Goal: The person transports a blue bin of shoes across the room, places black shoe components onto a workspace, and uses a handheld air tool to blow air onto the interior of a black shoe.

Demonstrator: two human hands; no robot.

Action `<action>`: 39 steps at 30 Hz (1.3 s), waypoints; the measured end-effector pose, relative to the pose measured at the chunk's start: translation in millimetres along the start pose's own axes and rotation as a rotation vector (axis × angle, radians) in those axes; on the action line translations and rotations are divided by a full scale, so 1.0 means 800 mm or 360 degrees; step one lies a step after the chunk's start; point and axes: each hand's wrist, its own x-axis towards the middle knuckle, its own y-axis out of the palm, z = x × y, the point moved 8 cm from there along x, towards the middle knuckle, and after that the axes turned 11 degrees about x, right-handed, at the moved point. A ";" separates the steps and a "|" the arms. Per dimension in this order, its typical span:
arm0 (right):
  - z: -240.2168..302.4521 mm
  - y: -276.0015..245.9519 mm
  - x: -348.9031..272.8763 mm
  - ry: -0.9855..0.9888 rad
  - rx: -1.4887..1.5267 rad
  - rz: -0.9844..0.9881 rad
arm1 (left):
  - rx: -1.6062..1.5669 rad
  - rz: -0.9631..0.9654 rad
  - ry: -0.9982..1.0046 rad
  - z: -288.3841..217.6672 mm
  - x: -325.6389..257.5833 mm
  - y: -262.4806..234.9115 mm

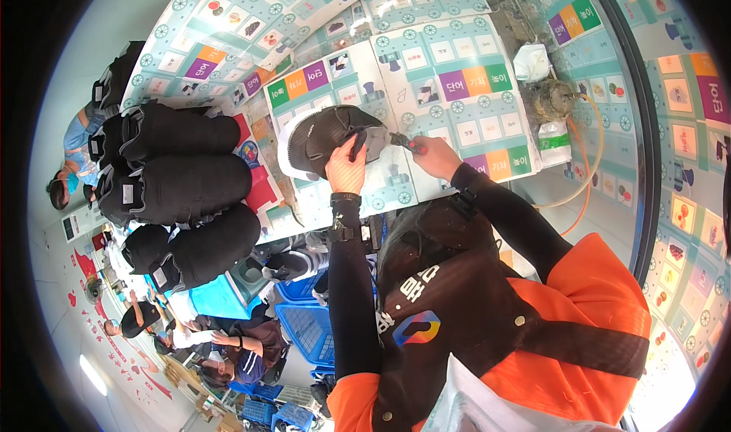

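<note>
A dark cap with a pale edge on its left side rests on the patterned table top in front of me. My left hand is closed on the cap's near right side, with a dark strap-like piece at the fingertips. In my right hand, fingers wrapped round it, is a small hand tool with a red and black handle. Its dark tip points left at the grey part of the cap. The exact kind of tool is too small to make out.
Stacks of nested black caps stand to the left. Behind the table's right side are a grimy motor-like machine, a yellowish hose and a white packet. Blue baskets sit lower left, with several people beyond.
</note>
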 end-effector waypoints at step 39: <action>0.017 0.032 -0.008 0.0173 0.0185 0.0404 | -0.0484 0.0387 -0.0406 0.062 -0.099 -0.007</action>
